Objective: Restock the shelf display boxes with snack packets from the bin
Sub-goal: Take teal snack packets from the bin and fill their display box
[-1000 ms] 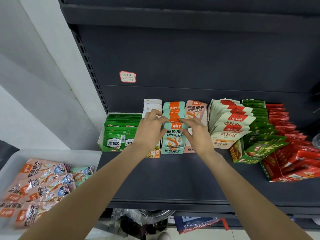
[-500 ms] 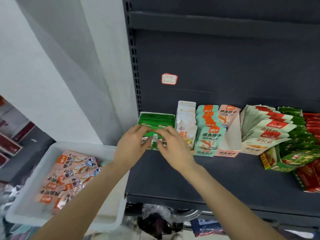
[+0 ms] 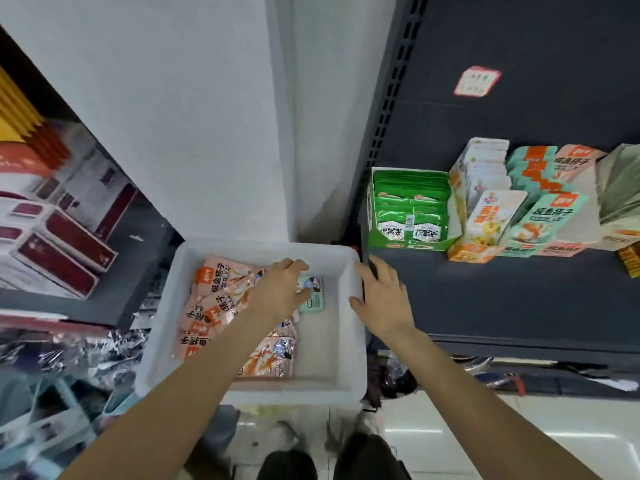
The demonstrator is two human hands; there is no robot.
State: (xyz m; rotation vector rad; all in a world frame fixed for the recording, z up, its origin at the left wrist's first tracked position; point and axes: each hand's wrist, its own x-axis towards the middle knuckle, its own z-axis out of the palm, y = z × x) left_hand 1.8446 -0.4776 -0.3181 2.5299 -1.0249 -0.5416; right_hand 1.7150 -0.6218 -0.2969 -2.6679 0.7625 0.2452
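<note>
Shelf display boxes (image 3: 408, 216) look mostly full; pink snack packets (image 3: 221, 299) left in bin (image 3: 346, 341), so restock mid-way, I judge. L hand (image 3: 280, 289) over packets, fingers spread, holding nothing. R hand (image 3: 384, 299) open at bin's rim. Bare bin floor btwn hands; shelf edge just beyond R hand.
</note>
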